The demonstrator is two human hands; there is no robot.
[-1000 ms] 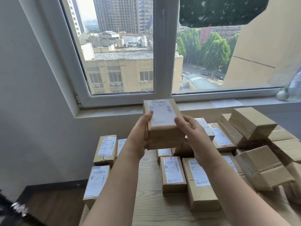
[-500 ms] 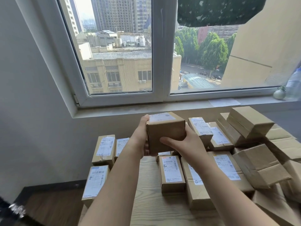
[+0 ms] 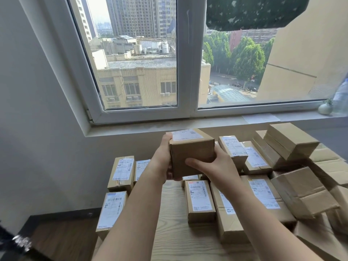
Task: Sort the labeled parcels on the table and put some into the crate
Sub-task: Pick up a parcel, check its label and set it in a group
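You hold one small brown parcel point(image 3: 192, 155) up in front of you, above the far part of the table point(image 3: 169, 232) and clear of the boxes below. Its white label point(image 3: 186, 134) sits on the top face, and a plain cardboard side faces you.

Left hand point(image 3: 163, 161): grips the parcel's left side, thumb up at the top corner by the label, fingers curled under the bottom edge.
Right hand point(image 3: 214, 164): grips the right side, thumb laid across the near face low down. The other fingers are hidden behind the box.

On the pale wood table, labelled boxes lie flat:
- left-edge boxes point(image 3: 122, 172), three in a cluster
- a narrow centre box point(image 3: 199, 200), just beside a longer box point(image 3: 228, 223) that is partly under your right forearm
- a wide box point(image 3: 263, 196), further right

At the right, a heap of plain boxes point(image 3: 290, 140) lies tilted, one upon another.

On the window sill point(image 3: 150, 127) are a paper sheet point(image 3: 260, 118) and a small round vase point(image 3: 324, 109).
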